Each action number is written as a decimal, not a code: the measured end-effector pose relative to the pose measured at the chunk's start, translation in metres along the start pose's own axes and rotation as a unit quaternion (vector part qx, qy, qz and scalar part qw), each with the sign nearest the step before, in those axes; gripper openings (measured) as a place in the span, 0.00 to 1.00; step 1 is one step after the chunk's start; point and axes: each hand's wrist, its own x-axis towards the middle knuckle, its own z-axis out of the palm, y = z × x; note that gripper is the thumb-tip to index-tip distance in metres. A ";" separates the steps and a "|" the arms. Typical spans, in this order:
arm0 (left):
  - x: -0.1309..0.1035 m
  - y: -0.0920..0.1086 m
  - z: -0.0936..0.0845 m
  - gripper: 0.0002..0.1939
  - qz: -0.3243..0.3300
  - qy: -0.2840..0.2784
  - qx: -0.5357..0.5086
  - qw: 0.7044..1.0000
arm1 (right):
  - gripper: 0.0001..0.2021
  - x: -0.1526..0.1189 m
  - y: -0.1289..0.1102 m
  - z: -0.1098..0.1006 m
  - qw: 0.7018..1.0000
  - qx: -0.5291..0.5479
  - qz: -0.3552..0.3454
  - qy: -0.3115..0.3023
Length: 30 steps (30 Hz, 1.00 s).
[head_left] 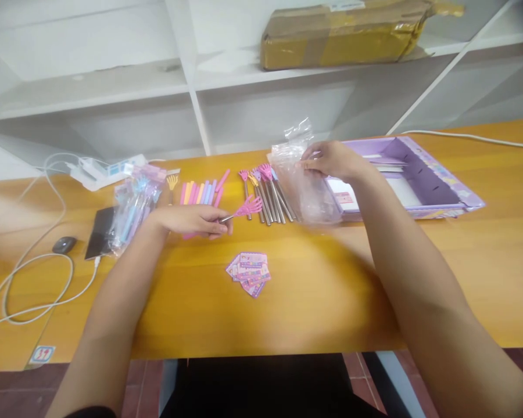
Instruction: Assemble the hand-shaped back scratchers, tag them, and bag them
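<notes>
Scratcher (247,207), pink, hand-shaped, slim metal rod, mid-table: rod gripped in the closed fingers of the left hand (196,219). Right hand (329,159): fingers curled at crinkled clear plastic bags (316,200) (whether pinching, cannot tell). Left of bags: similar metal-rodded scratchers (270,198); farther left, smooth pastel tubes (197,193). Near: overlapping printed labels (250,273). Right: open purple box (436,168).

Pink hand-shaped scratcher (247,207), metal handle (227,219), slightly tilted, left of clear plastic bags (316,200), seemingly stacked

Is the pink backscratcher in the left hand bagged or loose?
Loose: the backscratcher sticks out bare from the left hand; the right hand is at clear bags.
</notes>
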 end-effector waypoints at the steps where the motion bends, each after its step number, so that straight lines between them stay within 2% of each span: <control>1: 0.000 0.000 0.000 0.13 -0.001 -0.002 0.000 1.000 | 0.19 0.004 0.005 0.001 0.999 -0.039 -0.005 0.017; 4: 0.000 -0.001 -0.001 0.13 -0.001 -0.004 0.003 1.000 | 0.18 0.018 0.020 0.004 0.987 -0.130 -0.025 0.093; 7: -0.001 -0.002 -0.001 0.12 0.001 0.016 0.003 1.000 | 0.13 0.024 0.026 0.007 0.976 -0.160 -0.038 0.145; 9: -0.003 -0.002 -0.001 0.11 -0.002 0.047 -0.007 0.999 | 0.15 0.020 0.020 0.007 0.965 -0.153 -0.067 0.203; 11: -0.003 0.000 -0.001 0.12 0.014 0.084 -0.020 0.996 | 0.16 0.006 0.004 0.006 0.950 -0.123 -0.126 0.256; 12: -0.004 0.002 -0.001 0.13 0.029 0.102 -0.026 0.994 | 0.14 -0.004 -0.006 0.006 0.951 -0.098 -0.161 0.247; 13: -0.004 0.006 0.000 0.14 0.046 0.116 -0.030 0.992 | 0.12 -0.016 -0.018 0.007 0.958 -0.067 -0.193 0.203; 15: -0.004 0.015 0.004 0.14 0.069 0.142 -0.028 0.987 | 0.14 -0.043 -0.043 0.012 0.970 -0.008 -0.243 0.028; 16: -0.005 0.021 0.007 0.14 0.073 0.159 -0.015 0.984 | 0.17 -0.056 -0.055 0.017 0.963 0.020 -0.258 -0.070; 17: -0.006 0.028 0.012 0.14 0.072 0.181 0.008 0.981 | 0.20 -0.068 -0.065 0.024 0.951 0.042 -0.269 -0.144; 18: -0.008 0.036 0.018 0.13 0.068 0.204 0.042 0.976 | 0.21 -0.079 -0.075 0.032 0.940 0.064 -0.281 -0.185; 21: -0.014 0.059 0.038 0.08 0.053 0.281 0.154 0.946 | 0.24 -0.100 -0.094 0.058 0.915 0.138 -0.315 -0.209; 24: -0.017 0.072 0.052 0.02 0.014 0.329 0.222 0.918 | 0.27 -0.108 -0.104 0.076 0.895 0.202 -0.336 -0.213; 27: -0.014 0.073 0.055 0.05 -0.024 0.365 0.315 0.875 | 0.28 -0.111 -0.109 0.079 0.891 0.203 -0.341 -0.220; 30: -0.006 0.066 0.052 0.07 0.013 0.400 0.401 0.824 | 0.29 -0.114 -0.112 0.077 0.903 0.178 -0.323 -0.221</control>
